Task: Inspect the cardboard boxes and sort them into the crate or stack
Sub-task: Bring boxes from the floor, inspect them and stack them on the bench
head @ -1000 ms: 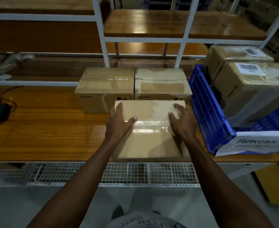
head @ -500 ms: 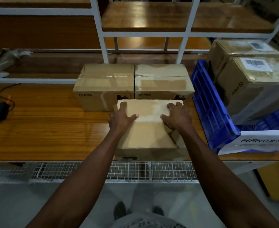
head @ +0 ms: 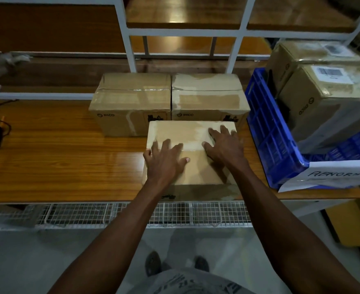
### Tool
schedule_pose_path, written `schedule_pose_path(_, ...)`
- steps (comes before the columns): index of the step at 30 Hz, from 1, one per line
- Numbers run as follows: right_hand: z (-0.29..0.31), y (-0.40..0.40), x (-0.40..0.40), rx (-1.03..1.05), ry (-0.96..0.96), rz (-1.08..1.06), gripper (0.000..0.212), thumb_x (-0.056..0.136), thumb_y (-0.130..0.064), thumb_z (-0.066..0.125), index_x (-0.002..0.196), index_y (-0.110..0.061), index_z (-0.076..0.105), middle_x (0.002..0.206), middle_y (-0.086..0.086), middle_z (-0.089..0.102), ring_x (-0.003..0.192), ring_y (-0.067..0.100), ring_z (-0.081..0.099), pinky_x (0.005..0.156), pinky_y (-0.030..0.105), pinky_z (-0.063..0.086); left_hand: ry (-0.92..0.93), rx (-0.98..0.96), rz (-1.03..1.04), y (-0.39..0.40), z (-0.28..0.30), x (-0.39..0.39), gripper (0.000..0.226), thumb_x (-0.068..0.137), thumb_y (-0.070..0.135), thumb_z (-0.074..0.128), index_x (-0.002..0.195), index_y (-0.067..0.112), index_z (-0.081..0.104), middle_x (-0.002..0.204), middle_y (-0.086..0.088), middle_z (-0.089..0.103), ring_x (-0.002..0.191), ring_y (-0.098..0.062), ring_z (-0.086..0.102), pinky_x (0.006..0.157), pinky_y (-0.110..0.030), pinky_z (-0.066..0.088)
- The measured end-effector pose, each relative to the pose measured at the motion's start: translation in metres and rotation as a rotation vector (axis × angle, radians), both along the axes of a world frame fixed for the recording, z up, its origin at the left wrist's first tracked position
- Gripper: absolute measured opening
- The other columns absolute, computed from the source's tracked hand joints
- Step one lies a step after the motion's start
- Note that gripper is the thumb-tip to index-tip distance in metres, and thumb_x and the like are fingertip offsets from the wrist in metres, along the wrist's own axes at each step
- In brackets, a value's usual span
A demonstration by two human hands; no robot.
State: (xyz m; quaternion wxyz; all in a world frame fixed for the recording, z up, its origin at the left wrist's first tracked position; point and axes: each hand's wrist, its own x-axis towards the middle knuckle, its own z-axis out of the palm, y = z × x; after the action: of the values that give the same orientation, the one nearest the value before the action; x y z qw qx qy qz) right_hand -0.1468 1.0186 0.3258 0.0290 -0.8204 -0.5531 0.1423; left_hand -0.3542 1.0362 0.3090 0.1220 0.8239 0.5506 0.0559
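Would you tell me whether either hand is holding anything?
Nothing is gripped: the left hand and right hand lie flat on the near box's top.

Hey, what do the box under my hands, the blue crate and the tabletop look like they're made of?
The box under the left hand and right hand: brown cardboard, matte, with glossy clear tape across its top. The blue crate: moulded plastic by its look, with ribbed, slotted walls. The tabletop: wood grain under a shiny finish that reflects light; solid wood or laminate, I can't tell.
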Motion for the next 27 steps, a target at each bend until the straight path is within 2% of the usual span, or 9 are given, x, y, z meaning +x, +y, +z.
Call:
schedule_pose_path(2,0.006,-0.006,-0.003,-0.033,0.007,0.011,0.071,0.1,-0.061,0.049,0.162,-0.035,0.028,0.172,0.009,0.018,0.154,0.042,0.021,0.121,0.059,0.023,-0.018,-0.017,0.016,0.002,0.005,-0.002,0.059,0.095,0.066,0.05,0.149,0.043,0.044,0.164,0.001,0.032,0.152,-0.035,0.02,0.112,-0.054,0.024)
schedule_pose_path(6,0.015,-0.032,-0.032,-0.076,0.071,-0.007,0.061,0.096,-0.056,0.063,0.15,-0.032,0.046,0.156,0.009,0.039,0.142,0.037,0.039,0.113,0.056,0.034,-0.011,-0.024,0.01,0.002,0.01,-0.001,0.06,0.094,0.065,0.053,0.148,0.041,0.046,0.162,0.0,0.034,0.151,-0.036,0.023,0.11,-0.054,0.027)
schedule_pose_path(9,0.005,-0.053,-0.055,-0.022,0.088,-0.036,0.052,0.1,-0.052,0.058,0.147,-0.032,0.05,0.158,0.008,0.04,0.145,0.037,0.036,0.114,0.056,0.034,-0.014,-0.045,0.017,0.002,0.01,-0.001,0.06,0.095,0.066,0.053,0.149,0.042,0.046,0.164,0.0,0.032,0.152,-0.035,0.021,0.111,-0.053,0.025)
schedule_pose_path(15,-0.002,-0.059,-0.05,0.023,0.088,-0.023,0.052,0.102,-0.055,0.053,0.15,-0.036,0.049,0.165,0.005,0.035,0.151,0.036,0.031,0.116,0.056,0.031,-0.034,-0.076,0.008,-0.024,0.01,-0.004,0.054,0.097,0.058,0.055,0.148,0.04,0.046,0.162,0.001,0.033,0.152,-0.028,0.02,0.114,-0.053,0.02)
schedule_pose_path(19,-0.008,-0.066,-0.05,0.095,0.106,-0.021,0.053,0.101,-0.056,0.053,0.149,-0.033,0.049,0.163,0.002,0.039,0.153,0.034,0.029,0.116,0.055,0.031,-0.162,-0.116,-0.044,-0.036,-0.005,-0.025,0.049,0.096,0.059,0.057,0.142,0.045,0.052,0.162,0.009,0.034,0.154,-0.02,0.016,0.118,-0.05,0.01)
schedule_pose_path(22,-0.014,-0.076,-0.042,0.248,0.228,-0.054,0.042,0.095,-0.054,0.064,0.129,-0.03,0.057,0.144,-0.002,0.057,0.146,0.03,0.042,0.109,0.052,0.037,-0.284,-0.12,-0.109,-0.033,-0.014,-0.054,0.053,0.09,0.068,0.059,0.139,0.047,0.056,0.162,0.014,0.036,0.155,-0.014,0.018,0.116,-0.042,0.011)
schedule_pose_path(24,-0.018,-0.083,-0.034,0.273,0.295,-0.031,0.041,0.094,-0.052,0.067,0.13,-0.032,0.059,0.154,-0.002,0.052,0.152,0.028,0.035,0.113,0.053,0.034,-0.295,-0.111,-0.145,-0.033,-0.016,-0.069,0.064,0.085,0.076,0.052,0.142,0.049,0.053,0.163,0.017,0.033,0.154,-0.011,0.018,0.115,-0.04,0.013)
schedule_pose_path(27,-0.021,-0.095,-0.026,0.26,0.259,0.017,0.047,0.096,-0.057,0.062,0.14,-0.039,0.057,0.168,-0.004,0.034,0.159,0.023,0.02,0.121,0.055,0.017,-0.274,-0.088,-0.155,-0.038,-0.018,-0.076,0.069,0.083,0.082,0.047,0.145,0.052,0.048,0.165,0.019,0.028,0.154,-0.01,0.016,0.115,-0.043,0.011)
